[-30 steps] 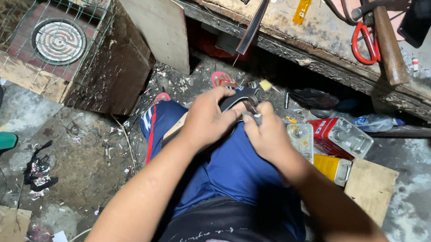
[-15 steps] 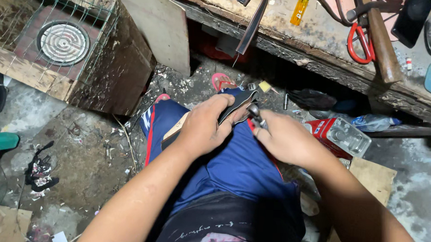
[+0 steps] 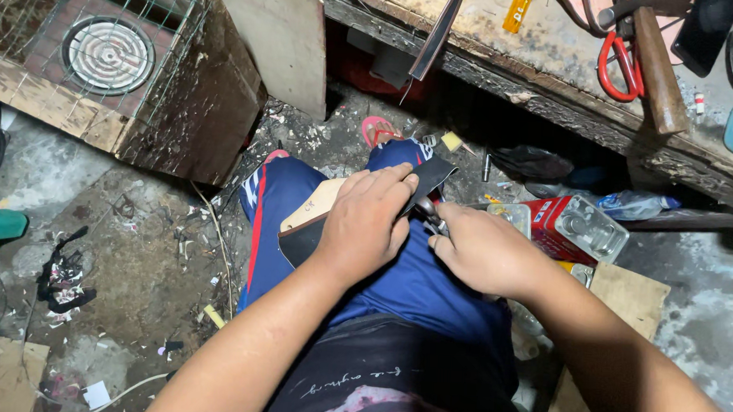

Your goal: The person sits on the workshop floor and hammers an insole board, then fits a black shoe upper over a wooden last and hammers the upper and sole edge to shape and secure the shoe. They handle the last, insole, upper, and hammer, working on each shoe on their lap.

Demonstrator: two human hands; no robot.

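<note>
Head view, left hand [image 3: 370,223] gripping dark sole [image 3: 316,228], right hand [image 3: 484,252] perhaps clutching pliers [image 3: 428,210], red box [image 3: 576,227] beside.

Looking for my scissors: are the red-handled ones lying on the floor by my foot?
No, the red-handled scissors lie up on the wooden workbench, beside a wooden handle.

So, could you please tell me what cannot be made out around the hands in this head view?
- The tool in the right hand: mostly covered by its fingers, so its kind is unclear.
- The dark flat piece with tan lining on the lap: its middle lies under the left hand.
- The red-handled scissors on the bench: blades hidden under a wooden handle.
</note>
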